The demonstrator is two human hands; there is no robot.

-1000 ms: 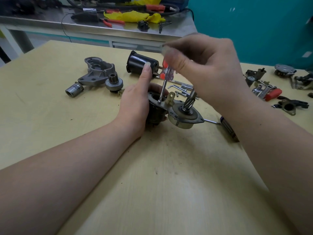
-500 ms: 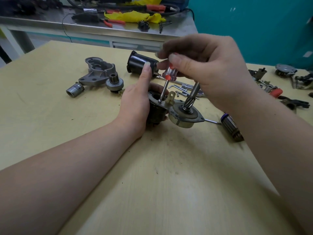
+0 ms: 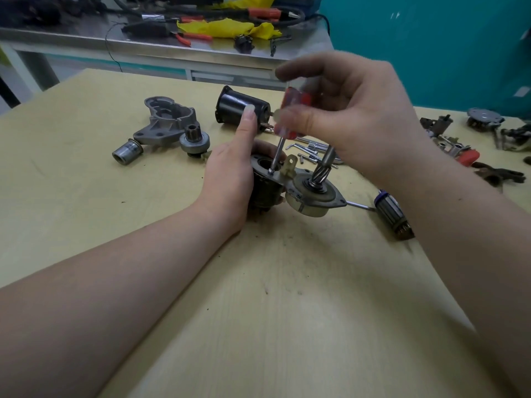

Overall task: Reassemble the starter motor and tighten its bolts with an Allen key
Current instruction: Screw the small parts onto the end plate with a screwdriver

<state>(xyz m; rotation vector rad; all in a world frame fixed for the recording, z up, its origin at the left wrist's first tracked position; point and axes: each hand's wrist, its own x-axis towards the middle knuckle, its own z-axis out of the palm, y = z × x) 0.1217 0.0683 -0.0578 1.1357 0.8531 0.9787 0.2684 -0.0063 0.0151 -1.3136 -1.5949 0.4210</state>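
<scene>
The motor [image 3: 287, 191] stood near the middle of the bench [image 3: 258, 311], only partly rebuilt. The left hand [image 3: 230, 173] gripped its dark body, forefinger raised. The right hand [image 3: 344, 116] pinched a red-handled driver [image 3: 290, 116], its tip on a screw [image 3: 271, 170] in the plate; the blur hid whether it was seated. The black can [image 3: 241, 109], grey housing [image 3: 166, 119], gear [image 3: 194, 141], sleeve [image 3: 126, 152] and armature [image 3: 393, 214] lay loose, as did the keys [image 3: 310, 149], so most assembly probably remained. Open bench lay nearer the person; parts crowded behind.
</scene>
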